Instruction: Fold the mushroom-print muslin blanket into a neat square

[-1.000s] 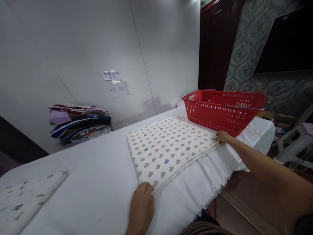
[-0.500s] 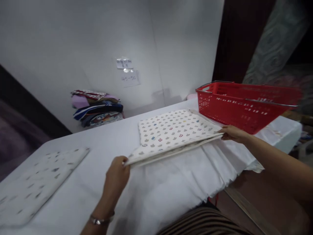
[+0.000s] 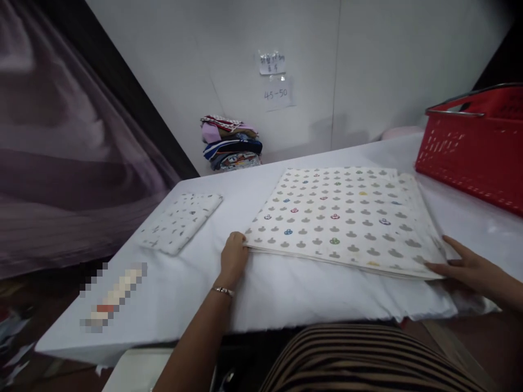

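A folded white cloth (image 3: 327,212) with a grey, blue, red and green mushroom-like print lies flat on the white-covered table. At its near left corner my left hand (image 3: 234,255) is closed, with the cloth's edge between the fingers. My right hand (image 3: 469,269) rests at the near right corner, its fingers spread, one on top of the cloth and another beside its right edge. Further left lies a second, smaller folded white cloth (image 3: 182,223) with dark prints, apart from both hands.
To the right stands a red plastic basket (image 3: 469,147) with metal handles. A pile of folded fabrics (image 3: 232,144) sits against the wall behind the table (image 3: 163,294). A blurred-out long object (image 3: 116,296) lies at the table's left. A purple curtain (image 3: 81,141) hangs at the far left.
The cloth's near edge, lifted before, now lies down on the table. My right hand's fingers have spread from their grip. The view has turned left, showing more of the table's left end.
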Available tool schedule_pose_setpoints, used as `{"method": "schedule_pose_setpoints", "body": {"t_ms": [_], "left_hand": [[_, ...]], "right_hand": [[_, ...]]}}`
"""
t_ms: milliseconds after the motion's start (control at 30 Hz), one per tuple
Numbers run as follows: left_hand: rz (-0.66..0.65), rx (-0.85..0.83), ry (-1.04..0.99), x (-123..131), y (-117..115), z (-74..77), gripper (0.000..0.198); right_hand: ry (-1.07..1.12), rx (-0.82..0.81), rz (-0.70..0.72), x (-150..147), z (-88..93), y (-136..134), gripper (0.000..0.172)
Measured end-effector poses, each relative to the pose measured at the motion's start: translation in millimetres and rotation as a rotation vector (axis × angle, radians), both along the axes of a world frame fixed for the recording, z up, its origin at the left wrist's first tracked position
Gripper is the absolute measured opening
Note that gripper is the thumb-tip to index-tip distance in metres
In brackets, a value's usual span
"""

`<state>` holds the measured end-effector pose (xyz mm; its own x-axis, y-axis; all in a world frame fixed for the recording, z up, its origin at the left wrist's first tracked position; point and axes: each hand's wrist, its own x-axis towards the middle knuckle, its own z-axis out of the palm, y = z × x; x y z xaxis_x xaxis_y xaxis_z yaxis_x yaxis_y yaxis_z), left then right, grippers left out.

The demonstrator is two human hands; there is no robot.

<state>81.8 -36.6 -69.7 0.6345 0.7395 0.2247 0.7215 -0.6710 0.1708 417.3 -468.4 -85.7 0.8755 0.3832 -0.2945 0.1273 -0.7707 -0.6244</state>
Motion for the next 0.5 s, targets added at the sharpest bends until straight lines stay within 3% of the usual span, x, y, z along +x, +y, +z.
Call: {"method": "schedule_pose_setpoints", "body": {"t_ms": [100, 167, 233, 333, 500], "left_hand": [[-0.147, 0.120, 0.049, 3, -6, 3.9, 0.029], [-0.268, 0.158, 0.059, 9, -13, 3.9, 0.030], [-0.399, 0.164, 0.073, 18, -21, 2.5, 0.027], [-0.543, 0.162, 0.097, 35, -32, -0.3, 0.024], [-0.633, 0.172, 0.154, 50, -41, -0.9, 0.018]], "right_hand": [[-0.460, -0.116, 0.193, -6, 0.6, 4, 0.070], [-0.663, -0.032, 0.383, -22, 6.0, 21, 0.046], [-0.644, 0.079, 0.572, -44, 13.0, 48, 0.037], [-0.544, 0.089, 0.829, -70, 19.9, 88, 0.035], [-0.565, 0.051, 0.996, -77, 15.8, 116, 0.037]]}}
